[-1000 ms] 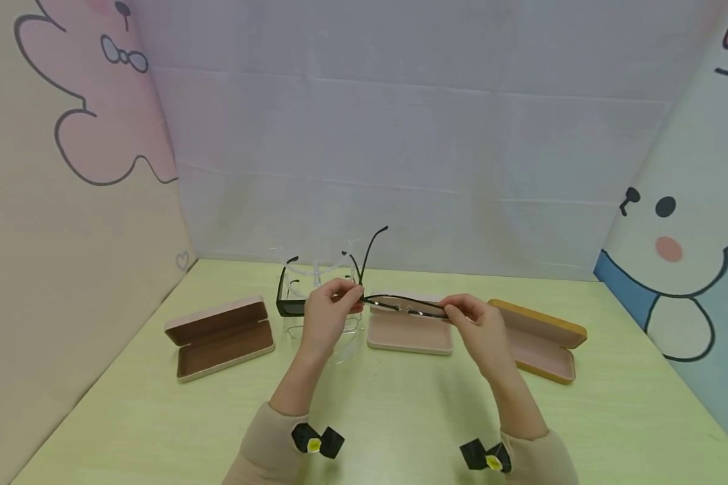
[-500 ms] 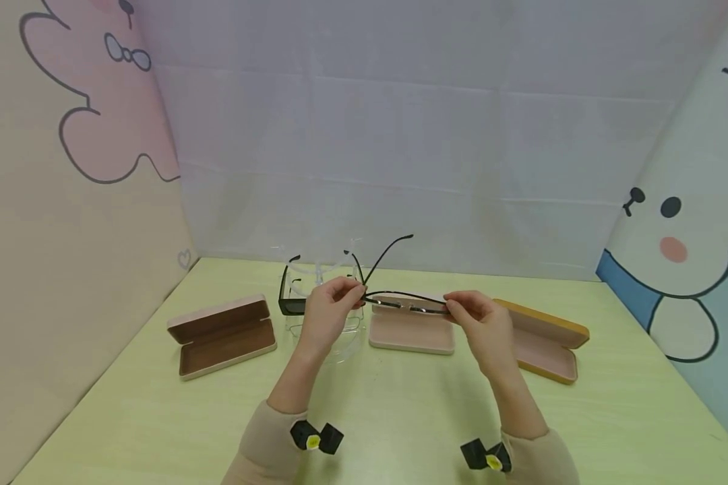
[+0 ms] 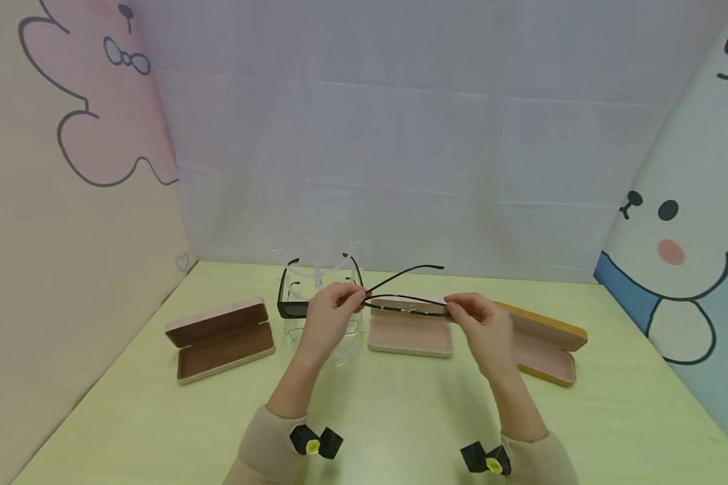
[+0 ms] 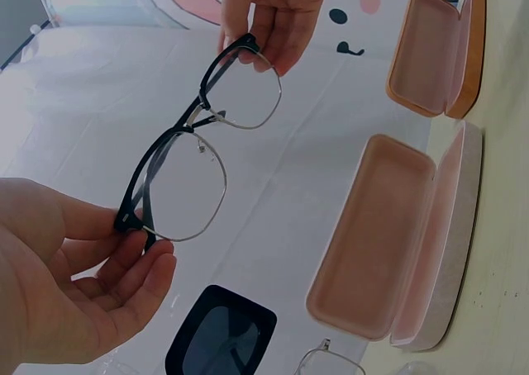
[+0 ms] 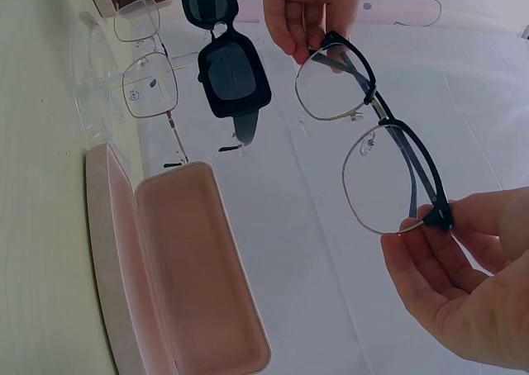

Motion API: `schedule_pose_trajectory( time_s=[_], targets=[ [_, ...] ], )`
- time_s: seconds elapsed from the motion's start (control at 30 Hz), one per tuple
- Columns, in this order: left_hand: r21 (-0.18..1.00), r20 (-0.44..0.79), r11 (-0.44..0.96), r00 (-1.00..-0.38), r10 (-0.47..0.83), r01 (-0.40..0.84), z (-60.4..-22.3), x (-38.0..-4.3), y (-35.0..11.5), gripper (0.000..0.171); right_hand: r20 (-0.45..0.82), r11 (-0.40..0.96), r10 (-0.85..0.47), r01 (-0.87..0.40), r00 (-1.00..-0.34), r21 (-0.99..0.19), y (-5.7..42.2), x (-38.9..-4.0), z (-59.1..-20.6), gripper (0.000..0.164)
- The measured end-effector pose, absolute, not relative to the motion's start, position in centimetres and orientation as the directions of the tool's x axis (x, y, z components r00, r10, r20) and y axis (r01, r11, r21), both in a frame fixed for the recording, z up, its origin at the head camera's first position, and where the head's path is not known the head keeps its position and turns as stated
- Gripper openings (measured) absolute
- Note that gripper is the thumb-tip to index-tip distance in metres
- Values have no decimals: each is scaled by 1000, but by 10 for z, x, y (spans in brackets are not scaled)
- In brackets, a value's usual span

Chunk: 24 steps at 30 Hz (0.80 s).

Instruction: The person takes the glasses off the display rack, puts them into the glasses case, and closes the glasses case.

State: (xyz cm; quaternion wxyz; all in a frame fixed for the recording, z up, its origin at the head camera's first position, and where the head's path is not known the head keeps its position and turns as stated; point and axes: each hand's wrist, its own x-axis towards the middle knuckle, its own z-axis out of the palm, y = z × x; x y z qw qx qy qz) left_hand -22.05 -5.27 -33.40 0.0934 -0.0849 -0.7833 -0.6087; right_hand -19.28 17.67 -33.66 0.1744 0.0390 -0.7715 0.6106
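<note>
Both hands hold a pair of black browline eyeglasses (image 3: pixel 423 312) with thin metal lower rims, level above the table. My left hand (image 3: pixel 330 316) pinches the frame's left end at the hinge, and my right hand (image 3: pixel 484 330) pinches the right end. One temple arm (image 3: pixel 403 273) slants from the left end up and to the right, partly folded. The other lies folded along the frame. The lenses (image 4: pixel 188 185) face the wrist cameras. Behind the glasses in the head view is an open pink-lined case (image 3: pixel 410 335).
Left of the middle stands a clear display stand (image 3: pixel 318 276), partly hidden by my left hand, bearing dark sunglasses (image 3: pixel 293 310) and wire-rimmed glasses (image 5: pixel 150 84). An open brown-lined case (image 3: pixel 224 341) lies at the left, an open mustard-yellow case (image 3: pixel 546 343) at the right.
The raised temple arm has swung down to the right, from nearly upright towards the frame. Both hands keep their grip in nearly the same place.
</note>
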Motion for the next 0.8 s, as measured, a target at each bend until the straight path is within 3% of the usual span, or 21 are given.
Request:
schedule_pose_trajectory(
  time_s=[0.17, 0.4, 0.63, 0.8],
  targets=[
    [904, 295, 304, -953, 70, 302, -333, -219, -53, 13, 318, 246, 177, -271, -931, -931, 177, -192, -336, 18],
    [741, 408, 499, -891, 197, 449, -333, -220, -54, 13, 302, 233, 213, -252, -929, -939, 178, -192, -334, 15],
    [759, 395, 477, -896, 203, 442, -333, -220, -53, 15, 302, 177, 193, -270, -934, -947, 178, -193, -333, 18],
    [771, 390, 472, -903, 180, 427, -335, -221, -52, 15, 299, 150, 97, -283, -949, -947, 184, -194, -335, 24]
  ],
)
